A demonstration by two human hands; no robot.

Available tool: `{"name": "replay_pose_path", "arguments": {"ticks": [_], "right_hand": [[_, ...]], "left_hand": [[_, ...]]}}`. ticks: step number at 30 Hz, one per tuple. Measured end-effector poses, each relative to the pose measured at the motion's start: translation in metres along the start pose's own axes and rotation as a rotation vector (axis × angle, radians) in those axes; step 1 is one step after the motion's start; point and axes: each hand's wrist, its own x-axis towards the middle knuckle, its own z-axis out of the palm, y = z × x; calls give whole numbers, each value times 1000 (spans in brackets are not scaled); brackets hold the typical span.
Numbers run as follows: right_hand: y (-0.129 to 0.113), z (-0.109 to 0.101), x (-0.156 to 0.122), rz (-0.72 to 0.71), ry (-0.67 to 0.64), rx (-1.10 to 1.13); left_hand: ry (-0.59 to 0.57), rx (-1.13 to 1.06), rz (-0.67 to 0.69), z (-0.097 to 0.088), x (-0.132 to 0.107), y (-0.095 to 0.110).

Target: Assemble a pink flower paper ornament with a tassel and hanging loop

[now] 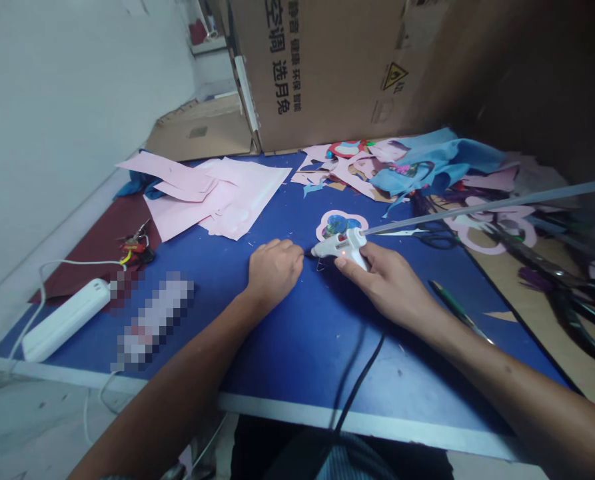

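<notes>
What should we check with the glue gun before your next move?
1. Right hand grips the white hot glue gun: ok.
2. Clear glue stick sits in the gun's back: ok.
3. Left hand stays away from the nozzle: not ok, its fingers are very close.
4. Black cord reaches the white power strip: cannot tell.
5. Glue on the paper flower cutout: cannot tell.
</notes>
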Motion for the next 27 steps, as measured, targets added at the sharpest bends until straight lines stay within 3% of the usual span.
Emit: {"name": "replay_pose_path", "arguments": {"ticks": [27], "right_hand": [[1, 3, 2, -1, 6, -18]], "left_hand": [[17, 9, 9, 1, 0, -1]]}}
